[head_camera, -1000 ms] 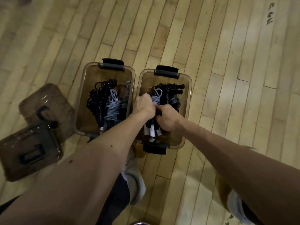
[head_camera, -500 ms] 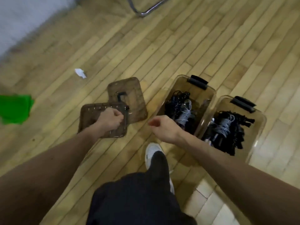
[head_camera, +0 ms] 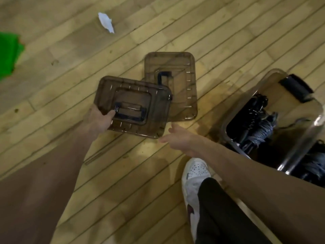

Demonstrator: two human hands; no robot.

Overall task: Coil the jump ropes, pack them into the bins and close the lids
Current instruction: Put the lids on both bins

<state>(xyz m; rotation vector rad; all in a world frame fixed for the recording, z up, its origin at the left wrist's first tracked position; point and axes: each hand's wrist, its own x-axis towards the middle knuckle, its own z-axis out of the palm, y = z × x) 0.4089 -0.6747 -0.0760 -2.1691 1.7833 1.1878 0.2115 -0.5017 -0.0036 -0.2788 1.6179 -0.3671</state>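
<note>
Lid (head_camera: 154,104) sits in the grip of left hand (head_camera: 98,120), right hand (head_camera: 179,138) outstretched, fingers relaxed.

Likely a gym hall: hardwood strip floor (head_camera: 123,173), bin (head_camera: 229,120) holding jump ropes (head_camera: 260,132).

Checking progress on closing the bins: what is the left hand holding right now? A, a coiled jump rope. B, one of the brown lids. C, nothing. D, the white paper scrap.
B: the left hand grips the near lid by its edge, thumb on top, while the right hand is open beside it and the other lid lies on the floor.
</note>
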